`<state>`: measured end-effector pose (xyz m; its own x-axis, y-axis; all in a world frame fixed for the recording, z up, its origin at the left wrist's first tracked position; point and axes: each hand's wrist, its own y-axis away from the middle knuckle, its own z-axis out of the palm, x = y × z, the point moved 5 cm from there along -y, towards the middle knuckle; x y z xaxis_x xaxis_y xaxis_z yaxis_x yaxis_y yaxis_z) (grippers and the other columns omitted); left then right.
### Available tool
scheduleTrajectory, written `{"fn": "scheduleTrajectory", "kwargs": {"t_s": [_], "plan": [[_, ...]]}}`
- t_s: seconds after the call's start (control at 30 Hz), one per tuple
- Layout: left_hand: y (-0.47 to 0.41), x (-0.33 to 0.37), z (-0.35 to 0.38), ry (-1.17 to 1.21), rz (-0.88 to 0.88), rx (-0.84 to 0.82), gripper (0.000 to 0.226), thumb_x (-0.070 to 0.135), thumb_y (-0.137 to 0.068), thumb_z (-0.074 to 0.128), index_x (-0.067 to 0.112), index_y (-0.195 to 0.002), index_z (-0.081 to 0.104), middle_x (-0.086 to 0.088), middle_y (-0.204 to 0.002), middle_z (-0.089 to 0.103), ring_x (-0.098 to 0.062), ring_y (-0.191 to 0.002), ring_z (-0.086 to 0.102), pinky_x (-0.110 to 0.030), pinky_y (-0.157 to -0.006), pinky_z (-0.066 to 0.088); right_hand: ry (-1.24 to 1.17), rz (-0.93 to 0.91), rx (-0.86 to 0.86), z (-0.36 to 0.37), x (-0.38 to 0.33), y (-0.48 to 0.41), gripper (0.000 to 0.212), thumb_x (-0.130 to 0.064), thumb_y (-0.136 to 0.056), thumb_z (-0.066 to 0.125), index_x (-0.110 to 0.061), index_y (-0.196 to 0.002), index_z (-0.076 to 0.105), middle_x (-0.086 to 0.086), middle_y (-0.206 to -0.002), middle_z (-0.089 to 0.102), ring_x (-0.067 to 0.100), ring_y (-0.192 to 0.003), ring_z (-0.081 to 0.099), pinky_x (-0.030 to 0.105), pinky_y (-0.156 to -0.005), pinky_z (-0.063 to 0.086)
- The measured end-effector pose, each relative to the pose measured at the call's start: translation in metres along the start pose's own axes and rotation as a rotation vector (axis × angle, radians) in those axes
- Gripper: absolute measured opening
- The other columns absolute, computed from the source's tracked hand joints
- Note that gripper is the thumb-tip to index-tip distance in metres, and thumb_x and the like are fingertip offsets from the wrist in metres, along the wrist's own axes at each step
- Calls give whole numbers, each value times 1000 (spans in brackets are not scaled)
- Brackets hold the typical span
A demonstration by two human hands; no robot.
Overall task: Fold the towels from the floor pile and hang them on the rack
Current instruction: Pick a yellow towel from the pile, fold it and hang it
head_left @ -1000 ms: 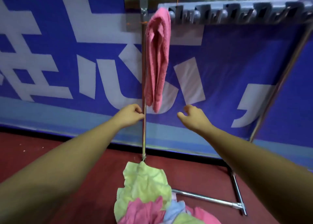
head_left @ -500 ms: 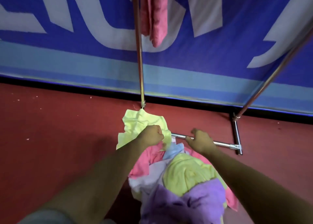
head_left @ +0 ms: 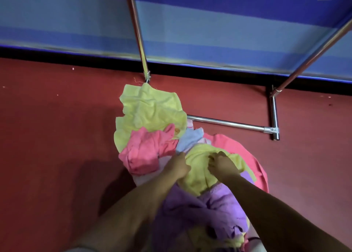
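Yellow towel (head_left: 199,175) at frame centre tops the pile (head_left: 209,210), so our left hand (head_left: 178,166) and right hand (head_left: 222,166) pinch its cloth, fingers curled, to lift it.

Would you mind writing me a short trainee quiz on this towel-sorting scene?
1. True or false: the right hand grips a pink towel.
2. Which towel lies at the foot of the rack's left pole? A purple, B yellow, C blue.
3. Fill in: the rack's bottom bar lies on a ___ floor.
Key: 1 false, it grips the middle yellow towel; 2 B; 3 red.
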<state>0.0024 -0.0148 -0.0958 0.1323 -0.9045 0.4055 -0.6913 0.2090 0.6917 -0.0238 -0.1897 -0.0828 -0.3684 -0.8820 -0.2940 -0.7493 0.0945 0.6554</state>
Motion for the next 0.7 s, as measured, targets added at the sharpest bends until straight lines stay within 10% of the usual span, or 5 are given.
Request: {"fn": "scheduleTrajectory", "kwargs": {"t_s": [0.13,0.43,0.7], "plan": [[-4,-3,-6,31,88,113,33,32,-89,71,6,-109,66,-17,-111,68,-31,-106,61,-31,-83,39,-81,-56,81,-11,3,-2,14,-14,-84,57,-20,-72,53,4,-81,60,30,-82,61,30,-64,36],[48,57,-101,335,230,257,18,17,-94,66,9,-78,62,-4,-63,51,-16,-73,46,-32,-71,34,-518,-149,216,-123,-18,44,17,-3,-83,67,-9,-69,60,13,-57,65,19,-52,55,25,-49,42],[169,130,-183,687,377,398,26,15,-95,56,17,-73,41,1,-67,30,-13,-63,31,-33,-61,25,-760,-356,552,-217,-52,153,25,-1,-82,65,-17,-66,54,3,-62,57,16,-61,50,35,-63,44]]}}
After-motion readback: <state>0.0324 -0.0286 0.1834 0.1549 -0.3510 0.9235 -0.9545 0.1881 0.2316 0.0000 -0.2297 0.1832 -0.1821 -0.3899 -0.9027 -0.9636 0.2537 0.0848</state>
